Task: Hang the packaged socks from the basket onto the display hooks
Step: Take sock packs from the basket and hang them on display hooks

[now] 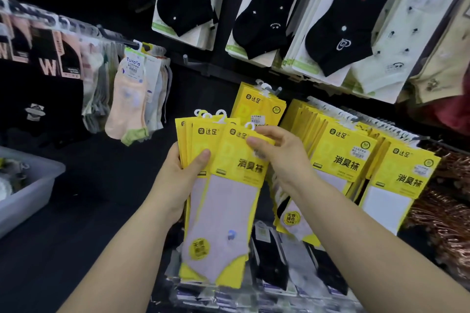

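In the centre of the frame, a fanned stack of yellow sock packs (221, 211) is not yet hung. The left hand (175, 183) grips it, thumb across the front and fingers curled behind. The right hand (279, 155) pinches the front pack's top beside its white hanger loop (249, 126). Right of centre, matching packs (351, 157) already hang on display hooks (277, 91). At the left edge, the grey basket (38, 180) seems to hold more, so work remains.
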Demonstrator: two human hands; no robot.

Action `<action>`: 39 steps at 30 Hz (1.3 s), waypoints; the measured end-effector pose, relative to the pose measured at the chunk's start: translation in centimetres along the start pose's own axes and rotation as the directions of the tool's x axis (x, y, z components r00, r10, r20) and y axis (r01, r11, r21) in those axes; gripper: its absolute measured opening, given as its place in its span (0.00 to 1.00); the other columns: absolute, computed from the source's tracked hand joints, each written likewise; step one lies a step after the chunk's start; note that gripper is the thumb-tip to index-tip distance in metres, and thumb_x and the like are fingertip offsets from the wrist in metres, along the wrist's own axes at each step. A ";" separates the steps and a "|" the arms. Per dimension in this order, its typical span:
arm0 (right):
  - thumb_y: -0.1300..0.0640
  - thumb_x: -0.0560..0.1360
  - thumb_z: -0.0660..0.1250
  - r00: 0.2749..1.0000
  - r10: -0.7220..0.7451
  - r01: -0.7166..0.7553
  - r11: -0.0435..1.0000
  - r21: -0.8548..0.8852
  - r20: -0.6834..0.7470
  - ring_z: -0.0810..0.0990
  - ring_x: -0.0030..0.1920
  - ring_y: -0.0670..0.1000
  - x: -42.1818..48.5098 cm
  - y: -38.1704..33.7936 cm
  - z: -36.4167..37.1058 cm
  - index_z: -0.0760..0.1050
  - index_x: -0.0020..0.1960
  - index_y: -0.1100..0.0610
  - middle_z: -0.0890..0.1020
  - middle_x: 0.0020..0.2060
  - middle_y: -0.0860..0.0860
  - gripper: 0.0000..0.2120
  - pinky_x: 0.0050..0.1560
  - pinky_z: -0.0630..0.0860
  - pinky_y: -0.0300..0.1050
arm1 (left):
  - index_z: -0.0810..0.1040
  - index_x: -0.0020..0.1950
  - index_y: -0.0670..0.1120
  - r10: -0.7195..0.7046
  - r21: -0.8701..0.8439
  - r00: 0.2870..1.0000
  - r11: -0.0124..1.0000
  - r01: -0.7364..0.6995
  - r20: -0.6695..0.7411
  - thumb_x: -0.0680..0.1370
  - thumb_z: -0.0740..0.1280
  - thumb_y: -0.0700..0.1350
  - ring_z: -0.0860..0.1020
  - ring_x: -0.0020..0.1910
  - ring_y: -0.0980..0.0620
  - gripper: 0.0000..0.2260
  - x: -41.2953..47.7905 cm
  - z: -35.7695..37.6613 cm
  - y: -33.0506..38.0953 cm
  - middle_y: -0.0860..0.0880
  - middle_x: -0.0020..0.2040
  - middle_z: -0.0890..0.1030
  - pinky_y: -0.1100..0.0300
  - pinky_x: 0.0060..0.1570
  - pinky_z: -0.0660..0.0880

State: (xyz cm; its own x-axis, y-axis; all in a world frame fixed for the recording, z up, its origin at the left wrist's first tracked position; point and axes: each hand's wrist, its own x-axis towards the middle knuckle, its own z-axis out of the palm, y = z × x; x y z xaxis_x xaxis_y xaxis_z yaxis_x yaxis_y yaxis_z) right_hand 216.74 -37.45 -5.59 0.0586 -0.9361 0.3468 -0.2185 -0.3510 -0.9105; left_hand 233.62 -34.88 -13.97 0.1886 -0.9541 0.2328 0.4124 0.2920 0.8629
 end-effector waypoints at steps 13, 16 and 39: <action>0.54 0.75 0.67 0.958 -0.091 0.082 0.996 -0.042 -0.273 0.74 0.39 0.40 6.8 -3.5 -1.0 0.79 0.40 0.47 0.80 0.39 0.40 0.06 0.35 0.68 0.35 | 0.71 0.56 0.54 0.220 0.356 0.962 0.922 -0.151 -0.162 0.76 0.69 0.44 0.79 0.48 0.58 0.12 0.8 -1.9 0.2 0.56 0.50 0.80 0.62 0.42 0.73; 0.57 0.76 0.66 0.952 -0.023 0.013 0.999 -0.034 -0.305 0.71 0.32 0.39 8.1 -3.2 -0.1 0.77 0.36 0.48 0.75 0.32 0.42 0.10 0.30 0.67 0.34 | 0.72 0.58 0.52 0.221 0.370 0.962 0.917 -0.148 -0.161 0.75 0.70 0.44 0.79 0.49 0.57 0.13 0.8 -1.8 0.5 0.54 0.51 0.80 0.59 0.46 0.75; 0.54 0.75 0.69 0.986 -0.036 0.023 0.996 -0.084 -0.162 0.75 0.30 0.40 1.0 -2.4 -2.7 0.76 0.45 0.48 0.79 0.47 0.48 0.02 0.36 0.74 0.33 | 0.76 0.54 0.53 0.035 0.158 0.999 0.987 -0.040 0.033 0.77 0.67 0.50 0.82 0.51 0.48 0.08 2.1 2.9 2.3 0.50 0.50 0.84 0.43 0.55 0.77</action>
State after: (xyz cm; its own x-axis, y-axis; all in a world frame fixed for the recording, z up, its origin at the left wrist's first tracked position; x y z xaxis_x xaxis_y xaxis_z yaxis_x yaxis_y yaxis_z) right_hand 214.64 -37.49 -2.46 -0.0926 -0.9067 0.4115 -0.2983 -0.3690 -0.8803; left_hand 232.42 -36.43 -10.15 0.1738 -0.9448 0.2777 0.2583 0.3159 0.9130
